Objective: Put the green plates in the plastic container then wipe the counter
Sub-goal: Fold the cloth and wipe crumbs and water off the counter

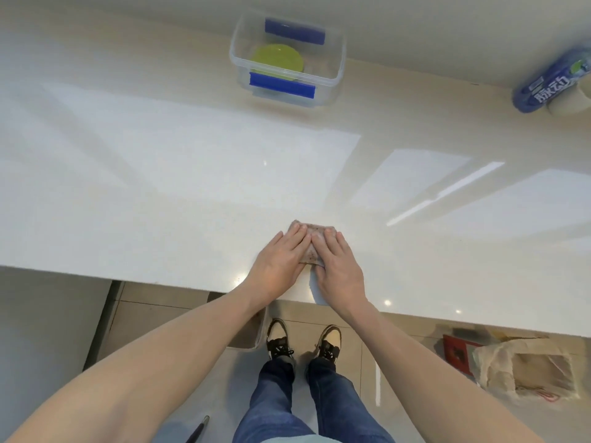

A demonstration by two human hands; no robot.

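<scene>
Head view: green plates [277,61] already in clear plastic container [287,59] at counter's [160,174] far side. Left hand [281,260] and right hand [339,266], fingers flat, pressing folded cloth [311,233] near front edge. Risk: dragging cloth off edge, or leaving far stretch unwiped.

Left hand [281,262] and right hand [339,266] lie flat, fingers straight.

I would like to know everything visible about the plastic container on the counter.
The plastic container is a clear, rectangular box with rounded corners and no lid on it. Two blue clips hang on its near and far sides. It stands upright at the far edge of the counter, near the wall. Green plates lie flat inside. Neither hand touches it.
</scene>
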